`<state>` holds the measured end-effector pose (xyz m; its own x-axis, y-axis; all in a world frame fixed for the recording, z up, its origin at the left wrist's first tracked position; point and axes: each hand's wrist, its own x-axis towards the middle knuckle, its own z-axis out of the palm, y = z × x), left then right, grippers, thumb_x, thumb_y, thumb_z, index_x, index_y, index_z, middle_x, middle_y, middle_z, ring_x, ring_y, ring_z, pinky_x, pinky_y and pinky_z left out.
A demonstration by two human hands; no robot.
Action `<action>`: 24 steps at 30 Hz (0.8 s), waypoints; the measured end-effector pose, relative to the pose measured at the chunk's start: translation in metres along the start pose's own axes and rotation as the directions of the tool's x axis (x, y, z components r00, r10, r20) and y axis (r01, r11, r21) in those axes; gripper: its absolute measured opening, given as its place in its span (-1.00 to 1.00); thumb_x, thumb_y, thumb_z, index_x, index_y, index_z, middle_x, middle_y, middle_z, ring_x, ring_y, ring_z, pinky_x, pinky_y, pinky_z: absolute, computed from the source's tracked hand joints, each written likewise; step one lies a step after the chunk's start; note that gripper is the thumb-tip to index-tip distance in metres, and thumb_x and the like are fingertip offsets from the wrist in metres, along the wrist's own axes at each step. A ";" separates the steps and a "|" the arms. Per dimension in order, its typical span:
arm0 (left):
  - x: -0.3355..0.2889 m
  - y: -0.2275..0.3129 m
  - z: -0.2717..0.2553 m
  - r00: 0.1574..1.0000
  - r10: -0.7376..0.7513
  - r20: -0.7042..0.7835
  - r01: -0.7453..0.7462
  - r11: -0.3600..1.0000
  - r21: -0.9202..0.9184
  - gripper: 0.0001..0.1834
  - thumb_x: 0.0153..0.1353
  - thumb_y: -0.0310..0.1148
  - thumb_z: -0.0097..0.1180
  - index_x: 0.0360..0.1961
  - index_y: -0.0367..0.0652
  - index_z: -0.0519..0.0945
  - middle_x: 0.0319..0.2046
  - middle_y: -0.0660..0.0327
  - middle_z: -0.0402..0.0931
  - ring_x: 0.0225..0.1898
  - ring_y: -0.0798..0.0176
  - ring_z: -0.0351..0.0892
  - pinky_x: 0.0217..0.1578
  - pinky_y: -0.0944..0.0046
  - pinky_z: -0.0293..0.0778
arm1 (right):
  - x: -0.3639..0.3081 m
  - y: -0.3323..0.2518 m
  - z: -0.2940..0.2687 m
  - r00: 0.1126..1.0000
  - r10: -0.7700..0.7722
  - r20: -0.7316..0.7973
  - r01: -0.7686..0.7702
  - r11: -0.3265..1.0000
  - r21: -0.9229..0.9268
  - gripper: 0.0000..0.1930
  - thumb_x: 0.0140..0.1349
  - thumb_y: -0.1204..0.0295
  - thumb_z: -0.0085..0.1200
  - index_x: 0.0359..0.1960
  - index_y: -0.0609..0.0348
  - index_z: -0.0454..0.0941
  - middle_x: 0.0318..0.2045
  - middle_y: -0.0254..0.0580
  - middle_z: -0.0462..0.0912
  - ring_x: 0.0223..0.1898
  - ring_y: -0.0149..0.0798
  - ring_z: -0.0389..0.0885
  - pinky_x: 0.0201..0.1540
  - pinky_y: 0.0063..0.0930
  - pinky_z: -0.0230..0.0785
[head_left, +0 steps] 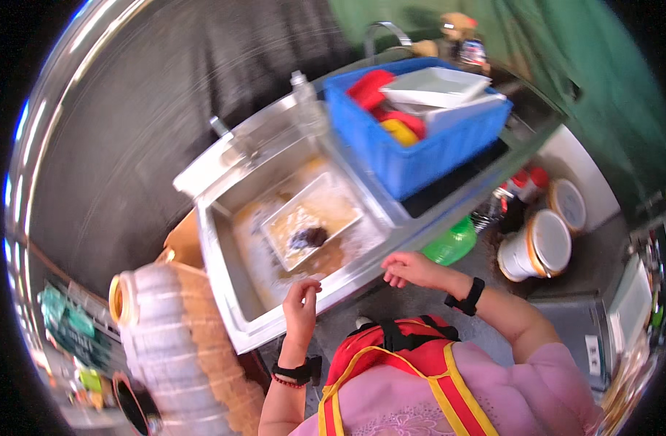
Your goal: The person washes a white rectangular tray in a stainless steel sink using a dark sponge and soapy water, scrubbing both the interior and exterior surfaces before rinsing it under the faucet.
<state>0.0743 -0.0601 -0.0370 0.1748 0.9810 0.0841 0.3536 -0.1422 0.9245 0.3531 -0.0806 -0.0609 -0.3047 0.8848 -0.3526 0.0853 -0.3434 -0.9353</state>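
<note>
My left hand (301, 309) is above the sink's front left edge, its fingers curled in and nothing visible in them. Over the front rim further right, my right hand (413, 269) is also loosely closed and looks empty. Both hands are apart from the things in the sink. The metal sink (240, 314) holds cloudy, foamy brownish water. In it lies a white rectangular tray (283, 256), partly under water. A dark, crumpled clump (308, 237), perhaps a cloth or scrubber, rests in the tray; blur hides its kind.
A blue crate (398, 168) with white trays and red and yellow items stands right of the sink. Behind are a faucet (235, 142) and clear bottle (305, 102). A large barrel (174, 334) stands left; white buckets (538, 245) and a green basin (453, 243) are right.
</note>
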 end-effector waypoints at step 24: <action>0.051 -0.113 -0.101 0.530 -0.825 -0.197 0.593 0.527 -0.609 -0.87 0.25 -0.54 -0.10 -0.23 -0.33 0.48 -0.34 0.11 0.56 -0.29 0.29 0.55 -0.17 0.35 0.46 | 0.371 0.121 0.086 0.809 -0.028 0.587 0.588 0.040 -0.808 -0.80 0.05 0.37 0.03 -0.25 -0.02 0.54 -0.11 -0.20 0.43 -0.02 -0.16 0.32 -0.21 -0.22 0.20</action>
<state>-0.0499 0.0191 -0.0993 -0.3800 0.6633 -0.6447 -0.2699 0.5871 0.7632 0.1687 0.1790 -0.3019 -0.8061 0.5403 -0.2417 0.5906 0.7610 -0.2686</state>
